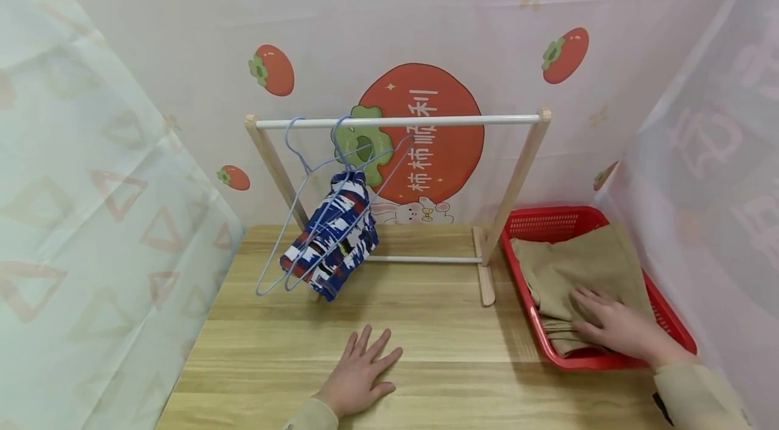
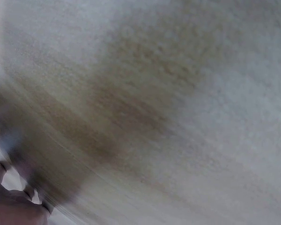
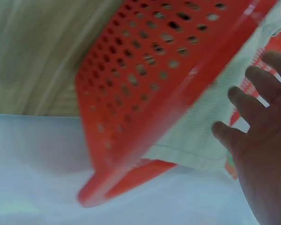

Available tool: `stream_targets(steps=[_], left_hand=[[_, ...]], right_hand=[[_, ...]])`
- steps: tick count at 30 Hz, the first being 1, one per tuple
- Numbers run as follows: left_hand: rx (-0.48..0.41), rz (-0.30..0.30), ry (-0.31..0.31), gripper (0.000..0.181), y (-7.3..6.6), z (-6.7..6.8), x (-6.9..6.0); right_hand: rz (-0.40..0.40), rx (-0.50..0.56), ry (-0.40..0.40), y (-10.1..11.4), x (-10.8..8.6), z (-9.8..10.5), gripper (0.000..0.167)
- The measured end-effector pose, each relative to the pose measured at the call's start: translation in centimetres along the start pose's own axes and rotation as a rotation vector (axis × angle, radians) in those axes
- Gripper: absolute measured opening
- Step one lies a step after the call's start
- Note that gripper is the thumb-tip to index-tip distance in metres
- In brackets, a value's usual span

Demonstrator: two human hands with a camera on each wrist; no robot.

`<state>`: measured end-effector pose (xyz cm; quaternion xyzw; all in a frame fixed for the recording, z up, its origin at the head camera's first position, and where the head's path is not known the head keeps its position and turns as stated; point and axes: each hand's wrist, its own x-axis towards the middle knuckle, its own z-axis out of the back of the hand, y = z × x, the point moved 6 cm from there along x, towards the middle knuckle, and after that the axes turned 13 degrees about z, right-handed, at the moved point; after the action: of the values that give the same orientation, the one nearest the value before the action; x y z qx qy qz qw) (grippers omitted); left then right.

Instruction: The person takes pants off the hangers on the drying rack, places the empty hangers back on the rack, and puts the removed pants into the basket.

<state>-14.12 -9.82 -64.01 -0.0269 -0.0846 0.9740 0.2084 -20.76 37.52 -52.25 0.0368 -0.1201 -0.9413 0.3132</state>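
My left hand [image 1: 356, 376] lies on the wooden table [image 1: 426, 342] with its fingers spread, holding nothing; its fingers show at the lower left corner of the left wrist view. My right hand [image 1: 621, 325] rests on khaki folded cloth [image 1: 584, 261] inside a red basket [image 1: 529, 301]. In the right wrist view the right hand [image 3: 267, 136] has its fingers apart beside the pale-looking cloth [image 3: 201, 122], near the basket's perforated wall [image 3: 145, 61].
A rack with a white rod [image 1: 462, 120] and wooden posts stands at the back. Blue wire hangers [image 1: 298, 193] hang at its left, with a blue, white and red patterned garment [image 1: 341, 227] among them. Printed sheets [image 1: 91, 213] cover the walls.
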Motion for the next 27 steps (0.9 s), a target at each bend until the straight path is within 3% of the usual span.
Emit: stream_targets(steps=[5, 11, 20, 27], left_hand=[[0.008, -0.003, -0.013, 0.062, 0.0, -0.2, -0.1], [0.007, 0.01, 0.004, 0.061, 0.0, -0.1, 0.0], [0.002, 0.036, 0.063, 0.059, -0.2, 0.7, 0.3], [-0.023, 0.064, 0.052, 0.06, -0.6, 2.5, 0.7]], right_hand=[[0.053, -0.113, -0.091, 1.6, 1.4, 1.7, 0.069], [0.079, -0.127, -0.135, 2.8, 3.5, 3.6, 0.073], [0.063, 0.0, -0.188, 3.9, 6.3, 5.8, 0.08], [0.007, 0.083, -0.185, 4.8, 8.6, 7.6, 0.083]])
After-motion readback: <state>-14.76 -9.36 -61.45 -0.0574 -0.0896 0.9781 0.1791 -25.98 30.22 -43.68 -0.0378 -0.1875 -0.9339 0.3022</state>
